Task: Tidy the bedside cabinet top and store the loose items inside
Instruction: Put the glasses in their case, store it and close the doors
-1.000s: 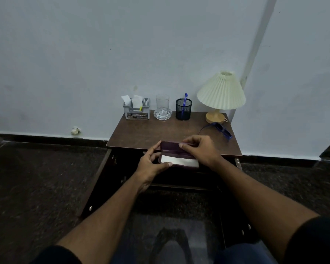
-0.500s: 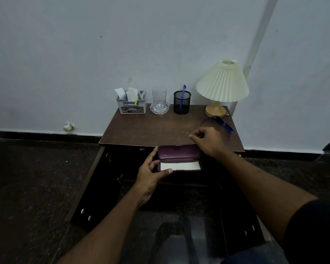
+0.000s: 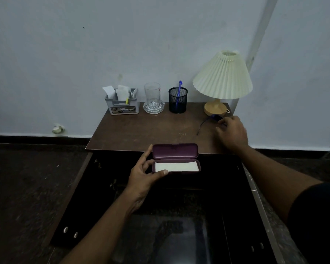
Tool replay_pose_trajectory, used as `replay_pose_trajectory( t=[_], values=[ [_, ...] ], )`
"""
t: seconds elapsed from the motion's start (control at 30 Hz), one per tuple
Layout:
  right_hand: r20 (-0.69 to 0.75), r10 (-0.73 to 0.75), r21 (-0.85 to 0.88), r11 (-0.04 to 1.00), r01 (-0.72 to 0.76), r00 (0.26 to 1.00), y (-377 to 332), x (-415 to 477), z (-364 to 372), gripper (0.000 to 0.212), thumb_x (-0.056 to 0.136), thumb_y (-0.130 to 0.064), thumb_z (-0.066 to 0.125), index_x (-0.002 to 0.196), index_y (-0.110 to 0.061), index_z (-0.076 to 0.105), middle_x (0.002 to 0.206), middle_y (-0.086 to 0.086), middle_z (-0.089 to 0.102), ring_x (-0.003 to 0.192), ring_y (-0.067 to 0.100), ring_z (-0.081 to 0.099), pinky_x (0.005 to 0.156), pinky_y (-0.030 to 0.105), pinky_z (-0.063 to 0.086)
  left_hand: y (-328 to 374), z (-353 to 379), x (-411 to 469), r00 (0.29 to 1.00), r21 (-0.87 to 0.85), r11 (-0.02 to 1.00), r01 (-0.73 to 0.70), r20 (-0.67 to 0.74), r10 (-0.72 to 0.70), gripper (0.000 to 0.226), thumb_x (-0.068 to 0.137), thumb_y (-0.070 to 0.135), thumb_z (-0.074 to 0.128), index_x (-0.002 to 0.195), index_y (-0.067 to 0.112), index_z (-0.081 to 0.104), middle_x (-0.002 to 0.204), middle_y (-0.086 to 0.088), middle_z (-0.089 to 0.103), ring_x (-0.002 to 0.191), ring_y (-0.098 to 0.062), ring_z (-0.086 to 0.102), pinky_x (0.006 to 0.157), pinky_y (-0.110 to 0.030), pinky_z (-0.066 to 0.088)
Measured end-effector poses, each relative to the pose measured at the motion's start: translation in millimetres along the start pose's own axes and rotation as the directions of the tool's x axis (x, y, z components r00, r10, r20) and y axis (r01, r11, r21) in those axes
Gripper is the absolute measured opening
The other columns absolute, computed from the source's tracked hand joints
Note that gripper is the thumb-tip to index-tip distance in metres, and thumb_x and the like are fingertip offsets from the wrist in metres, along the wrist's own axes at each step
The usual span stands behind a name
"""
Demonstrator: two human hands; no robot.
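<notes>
The left hand grips the open purple case by its left end, at 6 o'clock of the cabinet top. The right hand curls over the blue glasses at 3 o'clock, though I cannot tell whether it pinches them. The lamp stands just behind at 1 o'clock, and the pen cup, glass and organizer line the back from 12 to 11.

Maroon glasses case with white lining, blue glasses, cream pleated lamp, black mesh pen cup.
</notes>
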State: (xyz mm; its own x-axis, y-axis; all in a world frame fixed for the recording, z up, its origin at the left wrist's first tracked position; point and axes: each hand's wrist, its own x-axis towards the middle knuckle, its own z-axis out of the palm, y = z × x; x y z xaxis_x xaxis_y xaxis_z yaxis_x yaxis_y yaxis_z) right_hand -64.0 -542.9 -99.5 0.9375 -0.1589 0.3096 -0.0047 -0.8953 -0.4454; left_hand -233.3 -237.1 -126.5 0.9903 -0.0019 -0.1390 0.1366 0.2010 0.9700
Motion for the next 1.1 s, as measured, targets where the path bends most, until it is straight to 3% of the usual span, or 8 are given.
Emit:
replay_pose_trajectory(
  t=[0.1,0.17,0.27,0.37,0.63,0.83,0.97,1.1],
  values=[
    [-0.162,-0.110,-0.031,0.994,0.106,0.981,3,4,-3,0.017,0.083,-0.025,0.075,0.098,-0.017,0.074,0.102,0.007,0.062,0.095,0.026,0.057,0.080,0.039,0.052,1,2,2,1.000,0.007,1.000,-0.004,-0.004,0.004,0.102,0.064,0.003,0.090,0.150,0.035,0.045,0.126,-0.006,0.072,0.120,-0.024,0.068,0.109,-0.052,0.049],
    [-0.179,-0.159,-0.103,0.984,0.142,0.971,2,9,-7,0.023,0.082,-0.027,0.076,0.101,-0.015,0.072,0.103,0.010,0.062,0.097,0.030,0.055,0.080,0.040,0.048,1,3,3,1.000,0.012,1.000,-0.002,-0.011,0.002,0.101,0.064,0.003,0.090,0.150,0.035,0.045,0.125,-0.006,0.072,0.120,-0.024,0.068,0.109,-0.053,0.048],
    [-0.025,-0.130,-0.217,0.969,0.122,0.991,3,20,-11,0.037,0.087,-0.031,0.072,0.118,-0.011,0.064,0.114,0.018,0.061,0.102,0.037,0.057,0.086,0.045,0.048,1,2,3,1.000,0.010,1.000,0.006,-0.024,-0.006,0.102,0.063,0.003,0.090,0.149,0.036,0.047,0.124,-0.005,0.073,0.120,-0.024,0.068,0.110,-0.054,0.047],
    [0.088,-0.050,-0.188,0.980,0.066,0.995,6,28,-10,0.032,0.094,-0.026,0.063,0.122,-0.011,0.059,0.116,0.019,0.064,0.102,0.039,0.061,0.089,0.051,0.053,1,1,4,1.000,0.013,1.000,0.009,-0.026,-0.009,0.099,0.066,-0.001,0.089,0.148,0.038,0.047,0.124,-0.005,0.073,0.120,-0.025,0.068,0.111,-0.054,0.046],
    [0.104,0.015,0.016,1.000,-0.016,0.995,2,19,-19,0.021,0.094,-0.013,0.058,0.114,-0.010,0.062,0.115,0.016,0.067,0.096,0.035,0.065,0.079,0.045,0.056,2,-2,3,0.999,-0.002,1.000,0.019,-0.046,-0.019,0.100,0.066,-0.001,0.090,0.146,0.040,0.048,0.123,-0.005,0.073,0.119,-0.026,0.068,0.109,-0.054,0.048],
    [0.203,-0.046,0.290,0.957,-0.015,0.978,-11,-9,-45,0.045,0.092,-0.009,0.060,0.135,-0.014,0.048,0.130,0.014,0.060,0.108,0.031,0.062,0.083,0.032,0.043,11,-2,-9,0.996,-0.034,0.999,0.000,-0.087,-0.003,0.099,0.066,-0.001,0.089,0.145,0.041,0.049,0.121,-0.006,0.074,0.115,-0.026,0.071,0.106,-0.054,0.050],
    [0.281,-0.047,0.505,0.857,-0.106,0.958,-26,-33,-59,0.069,0.090,-0.008,0.060,0.148,-0.030,0.031,0.129,0.013,0.061,0.095,0.029,0.069,0.083,0.043,0.057,17,-2,-22,0.994,-0.028,0.999,-0.020,-0.105,0.017,0.100,0.064,0.002,0.090,0.146,0.040,0.047,0.121,-0.009,0.074,0.116,-0.025,0.070,0.108,-0.051,0.049],
    [0.439,-0.032,0.686,0.656,-0.313,0.898,-41,-59,-70,0.067,0.094,-0.006,0.052,0.132,-0.061,0.043,0.109,0.011,0.069,0.082,0.025,0.071,0.081,0.057,0.059,21,-7,-37,0.994,-0.029,0.999,-0.025,-0.107,0.022,0.103,0.061,0.005,0.094,0.145,0.042,0.048,0.120,-0.009,0.074,0.116,-0.024,0.070,0.108,-0.050,0.050]
  ],
)
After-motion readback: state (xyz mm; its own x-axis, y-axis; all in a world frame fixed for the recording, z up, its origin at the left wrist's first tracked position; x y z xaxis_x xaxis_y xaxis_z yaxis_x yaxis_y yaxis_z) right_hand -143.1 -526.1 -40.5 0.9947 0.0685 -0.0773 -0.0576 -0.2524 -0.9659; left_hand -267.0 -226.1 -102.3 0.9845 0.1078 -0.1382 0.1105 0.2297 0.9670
